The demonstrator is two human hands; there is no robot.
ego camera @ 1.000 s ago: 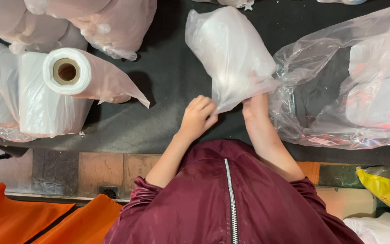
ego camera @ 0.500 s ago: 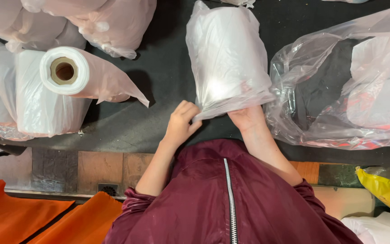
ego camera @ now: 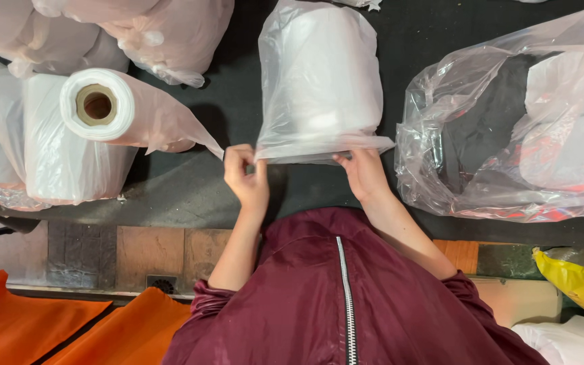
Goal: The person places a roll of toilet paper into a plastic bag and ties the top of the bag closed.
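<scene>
A clear plastic bag [ego camera: 319,81] with a white roll inside lies on the black table [ego camera: 190,182], its open end towards me. My left hand [ego camera: 246,177] pinches the left corner of the bag's mouth. At the right part of the same edge, my right hand [ego camera: 363,172] grips the plastic. The mouth of the bag is stretched flat between both hands.
A white film roll with a cardboard core [ego camera: 99,108] leans on bagged rolls [ego camera: 28,149] at the left. More bagged rolls [ego camera: 136,27] lie at the top left. A large crumpled clear bag [ego camera: 508,128] holding white things fills the right. Orange cloth [ego camera: 49,331] and a yellow sack [ego camera: 579,280] lie below.
The bag has been set flat on the table with the roll settled inside. My hands moved apart along its near edge, spreading the mouth wide.
</scene>
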